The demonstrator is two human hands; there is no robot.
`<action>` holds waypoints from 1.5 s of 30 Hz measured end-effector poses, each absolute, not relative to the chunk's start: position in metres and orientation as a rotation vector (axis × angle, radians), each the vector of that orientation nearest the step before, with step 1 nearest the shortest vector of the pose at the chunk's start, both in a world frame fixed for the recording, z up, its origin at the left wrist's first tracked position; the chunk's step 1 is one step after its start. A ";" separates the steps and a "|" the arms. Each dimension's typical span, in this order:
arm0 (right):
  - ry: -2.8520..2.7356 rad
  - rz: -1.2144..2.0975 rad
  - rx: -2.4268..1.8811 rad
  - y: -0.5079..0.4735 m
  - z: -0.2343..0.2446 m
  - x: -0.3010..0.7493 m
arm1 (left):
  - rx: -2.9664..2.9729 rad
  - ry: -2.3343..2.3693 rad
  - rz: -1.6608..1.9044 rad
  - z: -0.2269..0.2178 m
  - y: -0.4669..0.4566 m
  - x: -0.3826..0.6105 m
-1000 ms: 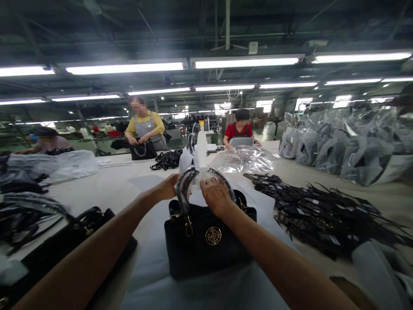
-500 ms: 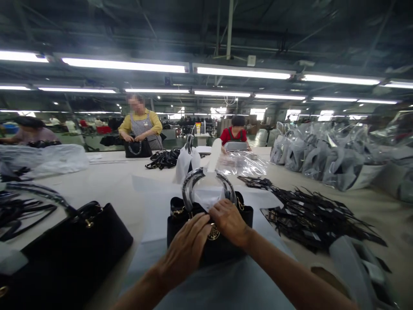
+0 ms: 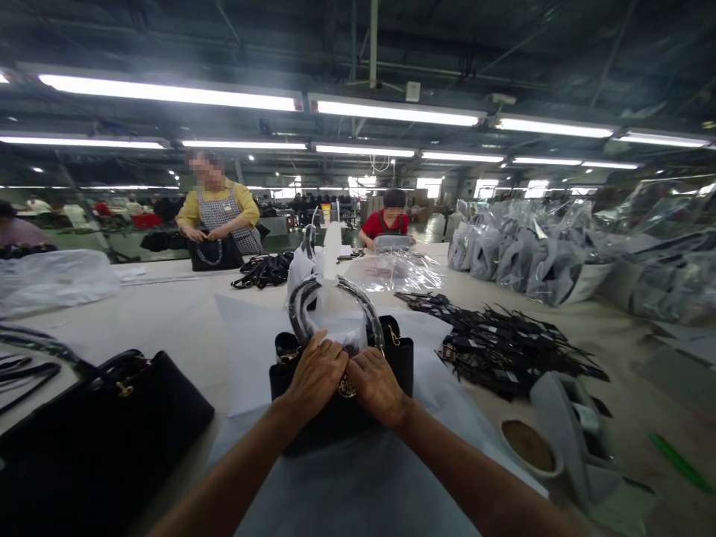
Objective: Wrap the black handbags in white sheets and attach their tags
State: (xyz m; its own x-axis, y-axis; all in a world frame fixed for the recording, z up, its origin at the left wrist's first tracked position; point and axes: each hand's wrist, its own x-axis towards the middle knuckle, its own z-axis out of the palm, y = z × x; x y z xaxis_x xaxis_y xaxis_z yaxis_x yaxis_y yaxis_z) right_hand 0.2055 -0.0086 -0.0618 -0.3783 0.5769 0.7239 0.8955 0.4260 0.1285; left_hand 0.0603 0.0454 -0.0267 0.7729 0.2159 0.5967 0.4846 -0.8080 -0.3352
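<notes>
A black handbag (image 3: 400,365) with a gold round emblem stands upright on a white paper sheet (image 3: 358,492) in front of me. Its two handles (image 3: 366,309), wrapped in clear film, arch up over white paper stuffing. My left hand (image 3: 315,374) and my right hand (image 3: 376,385) lie side by side on the bag's front, just below the top edge. Both have curled fingers pressed on the flap around the emblem.
Another black handbag (image 3: 106,429) lies at my left. A heap of black tags (image 3: 503,347) and a tape dispenser (image 3: 564,425) are at right, with bagged grey handbags (image 3: 537,253) behind. Across the table (image 3: 179,313) work a person in yellow (image 3: 218,212) and one in red (image 3: 388,224).
My left hand has come from behind the handles round to the bag's front. My right hand has dropped from the handles to the emblem. Both now press there together.
</notes>
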 end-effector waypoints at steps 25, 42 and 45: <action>-1.793 -0.509 -1.608 -0.156 -0.146 0.265 | -2.434 -0.264 -0.818 -0.043 0.049 0.060; -1.353 -0.692 -2.130 -0.214 -0.152 0.350 | -2.535 -0.464 -0.655 -0.050 0.052 0.064; -1.603 -0.602 -1.823 -0.223 -0.124 0.311 | -2.486 -0.437 -0.715 -0.055 0.057 0.067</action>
State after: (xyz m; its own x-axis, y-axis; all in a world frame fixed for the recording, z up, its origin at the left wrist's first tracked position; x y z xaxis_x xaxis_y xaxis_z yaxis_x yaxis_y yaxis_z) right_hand 0.3114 -0.2226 -0.1238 0.1551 0.6980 0.6991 0.9857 -0.0617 -0.1570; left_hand 0.0671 0.0569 -0.0550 0.8092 0.1598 0.5654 0.4300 -0.8168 -0.3845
